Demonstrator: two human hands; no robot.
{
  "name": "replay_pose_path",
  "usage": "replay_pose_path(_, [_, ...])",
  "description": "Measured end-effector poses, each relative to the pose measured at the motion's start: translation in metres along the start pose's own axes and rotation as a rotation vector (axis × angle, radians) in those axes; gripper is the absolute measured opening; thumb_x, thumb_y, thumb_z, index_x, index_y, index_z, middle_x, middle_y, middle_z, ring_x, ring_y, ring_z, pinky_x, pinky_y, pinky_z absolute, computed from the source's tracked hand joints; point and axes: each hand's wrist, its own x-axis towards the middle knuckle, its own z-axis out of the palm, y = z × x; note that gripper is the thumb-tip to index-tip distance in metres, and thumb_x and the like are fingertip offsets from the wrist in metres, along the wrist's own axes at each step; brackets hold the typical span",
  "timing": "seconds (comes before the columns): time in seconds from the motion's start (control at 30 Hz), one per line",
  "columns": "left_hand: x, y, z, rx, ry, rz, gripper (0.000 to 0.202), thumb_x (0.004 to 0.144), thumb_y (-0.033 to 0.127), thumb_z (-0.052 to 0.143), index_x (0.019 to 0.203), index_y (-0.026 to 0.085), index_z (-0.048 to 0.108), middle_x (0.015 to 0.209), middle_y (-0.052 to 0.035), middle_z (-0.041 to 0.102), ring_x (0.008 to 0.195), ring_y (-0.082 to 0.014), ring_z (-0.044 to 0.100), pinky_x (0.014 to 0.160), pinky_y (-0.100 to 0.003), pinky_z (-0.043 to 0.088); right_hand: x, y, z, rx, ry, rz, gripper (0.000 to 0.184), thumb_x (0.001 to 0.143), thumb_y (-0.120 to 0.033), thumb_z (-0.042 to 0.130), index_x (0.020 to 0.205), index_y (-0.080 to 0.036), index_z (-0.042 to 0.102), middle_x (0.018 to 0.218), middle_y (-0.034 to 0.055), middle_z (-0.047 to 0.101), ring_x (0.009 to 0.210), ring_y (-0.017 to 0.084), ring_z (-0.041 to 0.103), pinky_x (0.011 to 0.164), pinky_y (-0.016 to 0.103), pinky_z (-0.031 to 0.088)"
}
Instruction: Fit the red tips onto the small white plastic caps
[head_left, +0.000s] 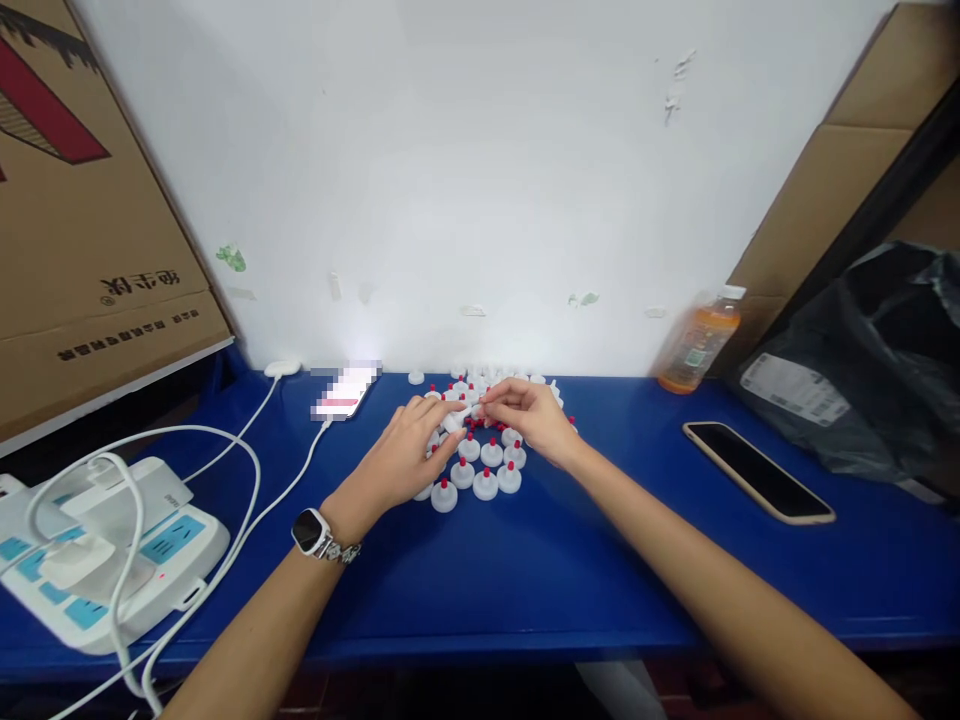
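Observation:
My left hand (409,448), with a watch on the wrist, is closed on a white nozzle cap (453,420) between thumb and fingers. Close against it, my right hand (531,418) pinches with thumb and forefinger at the cap's tip; what lies between those fingertips is too small to make out. Around and below both hands stand many white round nozzle caps (486,485) with red tips. Small red tips (495,425) lie loose among them, partly hidden by the right hand. Toward the wall, plain white caps (416,377) show no red tip.
A lit phone (349,392) on a cable lies left; a white power strip (161,560) with looping cables is nearer. On the right are a dark phone (757,472), an orange drink bottle (697,345) and a black plastic bag (862,370). The blue table (525,590) meets a white wall.

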Motion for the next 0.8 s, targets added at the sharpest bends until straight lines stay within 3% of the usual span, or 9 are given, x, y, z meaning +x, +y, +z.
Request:
replay_pose_path(0.13, [0.001, 0.001, 0.001, 0.015, -0.013, 0.026, 0.041, 0.101, 0.042, 0.042, 0.135, 0.023, 0.052, 0.120, -0.0091, 0.062, 0.115, -0.0269, 0.051, 0.100, -0.046, 0.043, -0.005, 0.000, 0.002, 0.026, -0.072, 0.020, 0.028, 0.075, -0.039, 0.078, 0.089, -0.015, 0.073, 0.074, 0.0024, 0.072, 0.066, 0.013, 0.063, 0.067, 0.028, 0.051])
replay_pose_path(0.27, [0.002, 0.001, 0.000, -0.019, -0.023, 0.068, 0.043, 0.102, 0.042, 0.040, 0.140, 0.024, 0.047, 0.124, -0.0090, 0.061, 0.114, -0.0257, 0.051, 0.103, -0.046, 0.043, -0.007, -0.001, 0.000, 0.086, -0.127, 0.045, 0.036, 0.075, -0.041, 0.079, 0.101, -0.017, 0.071, 0.078, 0.0024, 0.073, 0.067, 0.012, 0.064, 0.066, 0.026, 0.050])
replay_pose_path(0.43, [0.000, 0.004, 0.000, -0.017, -0.050, 0.079, 0.049, 0.103, 0.042, 0.038, 0.148, 0.022, 0.037, 0.132, -0.0114, 0.057, 0.122, -0.0270, 0.049, 0.106, -0.049, 0.041, -0.007, -0.003, -0.002, 0.120, -0.081, 0.035, 0.030, 0.072, -0.043, 0.081, 0.081, -0.016, 0.070, 0.075, 0.0034, 0.073, 0.062, 0.012, 0.062, 0.061, 0.026, 0.050])
replay_pose_path(0.7, [0.001, 0.013, 0.011, 0.007, -0.007, 0.071, 0.056, 0.104, 0.041, 0.033, 0.154, 0.018, 0.023, 0.135, -0.0165, 0.052, 0.125, -0.0304, 0.046, 0.103, -0.051, 0.045, -0.008, -0.011, 0.006, 0.125, 0.043, 0.020, 0.034, 0.067, -0.046, 0.083, 0.072, -0.016, 0.067, 0.063, 0.0000, 0.066, 0.057, 0.010, 0.055, 0.058, 0.026, 0.045])
replay_pose_path(0.8, [0.003, 0.013, 0.011, -0.005, 0.019, 0.061, 0.057, 0.103, 0.042, 0.033, 0.155, 0.020, 0.021, 0.136, -0.0165, 0.051, 0.127, -0.0313, 0.046, 0.103, -0.052, 0.045, -0.009, -0.014, 0.008, 0.157, 0.033, 0.018, 0.036, 0.066, -0.047, 0.084, 0.069, -0.017, 0.064, 0.060, -0.0011, 0.063, 0.055, 0.010, 0.053, 0.056, 0.026, 0.043])
